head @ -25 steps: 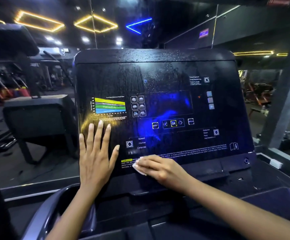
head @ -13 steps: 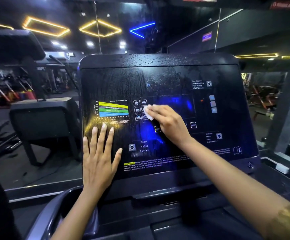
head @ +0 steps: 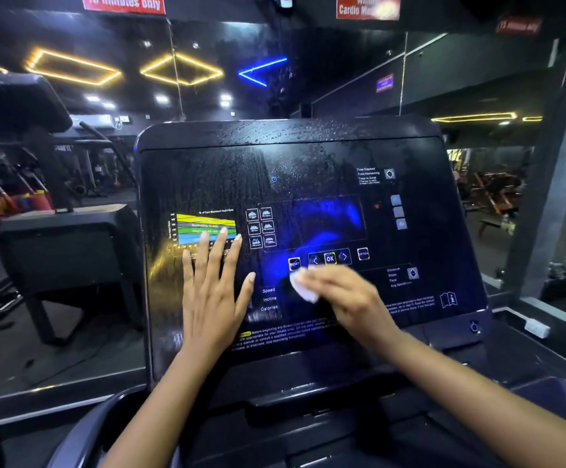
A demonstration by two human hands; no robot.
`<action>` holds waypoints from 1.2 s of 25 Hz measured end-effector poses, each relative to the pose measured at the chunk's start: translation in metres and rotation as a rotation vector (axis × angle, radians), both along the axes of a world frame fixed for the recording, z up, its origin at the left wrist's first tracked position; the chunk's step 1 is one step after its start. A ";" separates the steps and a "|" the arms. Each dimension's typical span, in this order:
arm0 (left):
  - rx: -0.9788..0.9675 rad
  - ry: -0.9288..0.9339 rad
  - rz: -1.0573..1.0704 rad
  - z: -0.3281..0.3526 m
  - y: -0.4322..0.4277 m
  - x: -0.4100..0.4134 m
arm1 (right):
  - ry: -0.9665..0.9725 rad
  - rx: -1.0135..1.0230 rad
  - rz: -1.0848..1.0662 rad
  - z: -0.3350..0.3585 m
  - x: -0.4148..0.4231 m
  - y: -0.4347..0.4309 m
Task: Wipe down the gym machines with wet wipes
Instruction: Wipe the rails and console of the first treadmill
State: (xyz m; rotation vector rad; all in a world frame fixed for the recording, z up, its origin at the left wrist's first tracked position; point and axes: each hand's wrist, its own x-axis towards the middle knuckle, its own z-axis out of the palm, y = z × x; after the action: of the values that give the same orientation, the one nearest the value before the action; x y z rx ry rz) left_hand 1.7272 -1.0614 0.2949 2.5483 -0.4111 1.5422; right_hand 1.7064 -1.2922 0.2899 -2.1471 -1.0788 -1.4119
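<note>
Nearest: two bare forearms come in from the bottom edge over the machine's dark lower tray (head: 342,417).

Left hand (head: 212,292): flat on the lower left of the console panel (head: 308,170), palm down. Fingers are straight and slightly spread, thumb out to the side. The fingertips overlap the bottom edge of the coloured heart-rate chart (head: 207,221).

Right hand (head: 345,298): on the lower middle of the panel, motion-blurred. Fingers are close together and bent over the wet wipe (head: 303,289), holding it against the panel. Thumb not visible, so I can't tell how it sits.

Wet wipe: small, white and crumpled. It sticks out past the right fingertips, just below the RESET button (head: 294,264) and just right of the Speed/Incline/Calories labels (head: 269,298).

Panel: glossy black, tilted back, with droplets and streaks across the upper part. The OK button (head: 329,258) sits between two arrow keys, just above the right hand. Above that is a dark display window (head: 328,217) with a blue reflection. A book/info icon (head: 448,299) is at lower right.

Left of the panel: a second black machine console (head: 65,251), well apart. Right: a ledge with a small white object (head: 535,327) on it.

Far: dim gym floor with racks and benches, too dark for detail. Overhead are yellow diamond-shaped ceiling lights (head: 72,67) and a blue angled light (head: 261,72). At the top edge are red signs (head: 124,3); one reads "15 minutes only".
</note>
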 end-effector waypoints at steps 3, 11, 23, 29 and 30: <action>0.055 0.015 0.084 0.008 -0.006 0.010 | -0.142 0.130 -0.096 0.090 0.043 0.022; 0.091 -0.003 0.152 0.005 -0.007 0.011 | -0.468 -0.245 -0.122 0.187 0.115 0.092; 0.082 -0.019 0.132 0.004 -0.006 0.010 | -0.168 0.021 -0.464 0.176 0.125 -0.028; 0.072 -0.024 0.127 0.004 -0.007 0.009 | 0.063 0.256 -0.611 0.177 0.121 -0.056; 0.072 -0.024 0.128 0.004 -0.007 0.009 | 0.027 0.217 -0.553 0.174 0.119 -0.046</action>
State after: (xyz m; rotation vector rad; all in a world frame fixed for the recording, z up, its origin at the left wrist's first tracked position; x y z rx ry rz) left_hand 1.7366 -1.0684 0.2988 2.6610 -0.3182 1.6304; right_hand 1.8249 -1.3378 0.4637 -2.3877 -0.2982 -1.6243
